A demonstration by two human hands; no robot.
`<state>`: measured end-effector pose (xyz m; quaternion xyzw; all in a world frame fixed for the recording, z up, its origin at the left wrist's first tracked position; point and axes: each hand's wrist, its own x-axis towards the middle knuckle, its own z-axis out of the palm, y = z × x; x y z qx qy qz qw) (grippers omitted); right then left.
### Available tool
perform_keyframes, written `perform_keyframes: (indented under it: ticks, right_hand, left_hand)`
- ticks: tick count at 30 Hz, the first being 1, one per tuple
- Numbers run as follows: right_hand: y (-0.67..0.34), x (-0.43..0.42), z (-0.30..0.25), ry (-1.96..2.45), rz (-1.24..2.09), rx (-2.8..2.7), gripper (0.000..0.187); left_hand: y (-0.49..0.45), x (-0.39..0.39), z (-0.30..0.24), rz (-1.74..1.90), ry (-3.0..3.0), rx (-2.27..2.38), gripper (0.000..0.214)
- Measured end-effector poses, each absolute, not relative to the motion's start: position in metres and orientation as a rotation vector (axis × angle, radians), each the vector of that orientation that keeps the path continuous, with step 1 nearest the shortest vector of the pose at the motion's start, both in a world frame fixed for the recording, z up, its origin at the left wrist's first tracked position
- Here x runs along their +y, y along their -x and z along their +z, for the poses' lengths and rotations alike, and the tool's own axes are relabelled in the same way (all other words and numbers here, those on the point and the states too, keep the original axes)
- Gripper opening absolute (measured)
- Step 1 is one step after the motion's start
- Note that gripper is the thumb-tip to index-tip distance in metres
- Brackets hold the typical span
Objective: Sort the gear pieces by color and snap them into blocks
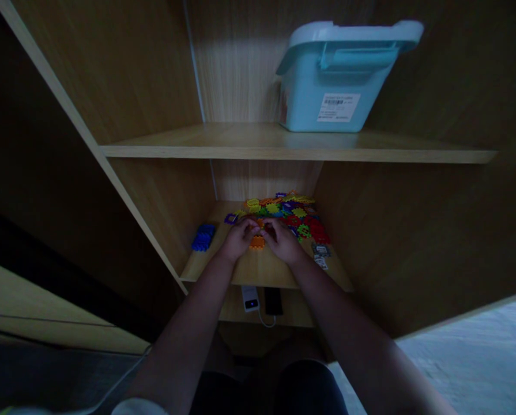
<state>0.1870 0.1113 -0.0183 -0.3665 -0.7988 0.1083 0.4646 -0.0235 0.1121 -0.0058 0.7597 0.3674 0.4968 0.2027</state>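
Note:
Both my hands reach into the middle shelf (258, 270) of a wooden cabinet. My left hand (239, 236) and my right hand (282, 239) meet with fingers curled together on small orange plastic pieces (258, 242) at the front of a pile. The pile of colourful interlocking plastic pieces (290, 212) in yellow, red, green, purple and orange lies just behind my hands. A stack of blue pieces (203, 237) sits apart at the left of the shelf.
A light blue lidded storage box (339, 80) with a white label stands on the upper shelf (283, 147). Small printed cards (320, 253) lie at the shelf's right. Below, a white device (250, 300) with a cable and a black phone (274, 301) rest on the lower shelf.

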Motion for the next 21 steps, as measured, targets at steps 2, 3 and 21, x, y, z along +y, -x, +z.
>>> perform_keyframes:
  ticks: [2, 3, 21]
  right_hand:
    - [-0.187, 0.112, -0.019, 0.882, 0.296, -1.939, 0.031]
    - [-0.188, 0.112, -0.019, 0.877, 0.313, -1.927, 0.029]
    - [-0.191, 0.111, -0.020, 0.953, 0.514, -1.799, 0.032]
  left_hand:
    - [0.023, 0.111, -0.005, 1.369, -2.093, 0.997, 0.019]
    - [0.023, 0.110, -0.004, 1.365, -2.082, 0.987, 0.019]
    - [0.030, 0.126, -0.019, 1.408, -1.702, 0.944, 0.040]
